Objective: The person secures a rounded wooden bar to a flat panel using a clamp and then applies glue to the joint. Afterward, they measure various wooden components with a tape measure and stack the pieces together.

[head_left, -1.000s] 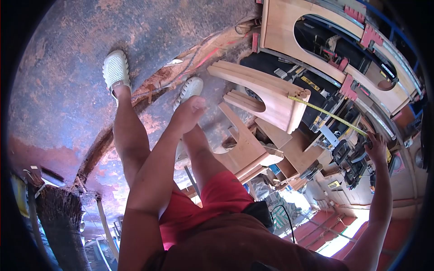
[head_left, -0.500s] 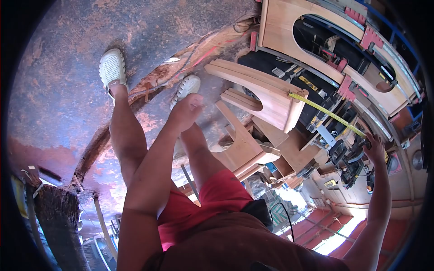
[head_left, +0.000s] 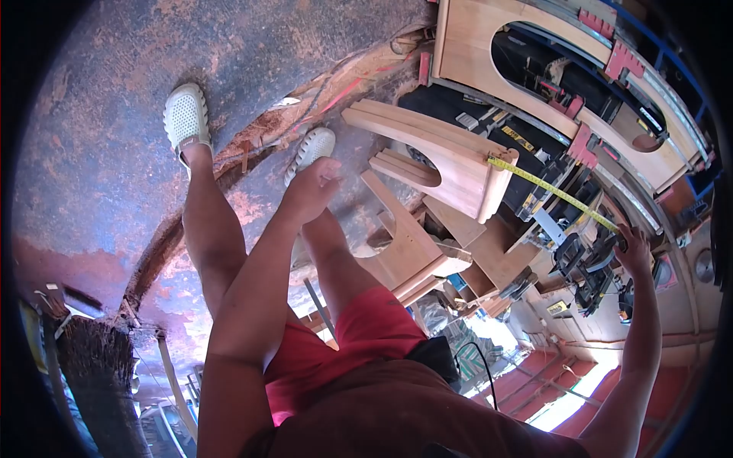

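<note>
My right hand (head_left: 632, 250) is at the far right, its fingers wrapped round the case end of a tape measure; the case itself is mostly hidden. The yellow tape blade (head_left: 551, 188) runs out from that hand to the rounded end of a pale wooden panel (head_left: 458, 172). This panel has an oval cut-out and stands among other wooden parts. My left hand (head_left: 309, 191) hangs in the air over my right foot, left of the panel and apart from it. Its fingers are curled in, and whatever they may hold is hidden.
A larger wooden panel (head_left: 467, 38) with an oval opening lies at the top right, gripped by long bar clamps with red jaws (head_left: 584, 145). More cut boards (head_left: 401, 248) lean near my legs. Power tools (head_left: 584, 267) stand by my right hand. The worn floor (head_left: 99, 145) has a long groove.
The view has shifted very slightly. Both hands and the stretched tape stay in nearly the same place against the panel.
</note>
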Motion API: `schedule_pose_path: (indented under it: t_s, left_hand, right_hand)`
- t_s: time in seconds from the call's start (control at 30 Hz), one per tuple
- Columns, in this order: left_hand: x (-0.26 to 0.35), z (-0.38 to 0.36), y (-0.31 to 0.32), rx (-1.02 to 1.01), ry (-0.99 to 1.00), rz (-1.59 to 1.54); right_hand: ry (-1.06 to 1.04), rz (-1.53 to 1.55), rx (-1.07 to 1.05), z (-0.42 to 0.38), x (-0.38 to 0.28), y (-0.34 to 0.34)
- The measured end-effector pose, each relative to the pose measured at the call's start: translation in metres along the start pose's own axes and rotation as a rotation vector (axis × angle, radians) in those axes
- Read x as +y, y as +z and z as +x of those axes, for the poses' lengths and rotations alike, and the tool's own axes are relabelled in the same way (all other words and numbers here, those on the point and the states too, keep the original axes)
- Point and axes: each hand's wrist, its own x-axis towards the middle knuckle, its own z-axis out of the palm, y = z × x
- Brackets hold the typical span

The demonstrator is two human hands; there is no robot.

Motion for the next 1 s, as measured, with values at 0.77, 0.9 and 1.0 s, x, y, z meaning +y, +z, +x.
schedule_pose_path:
  t_s: [0.77, 0.9, 1.0]
  left_hand:
    - [0.000, -0.007, -0.004, -0.011, 0.011, 0.024]
    - [0.001, -0.007, -0.005, -0.009, 0.013, 0.030]
    - [0.001, -0.008, -0.005, -0.012, 0.011, 0.038]
  right_hand:
    - [-0.008, -0.042, 0.003, 0.000, -0.007, -0.001]
    - [-0.010, -0.048, 0.014, -0.001, -0.010, -0.003]
    - [-0.013, -0.058, 0.034, -0.002, -0.010, -0.001]
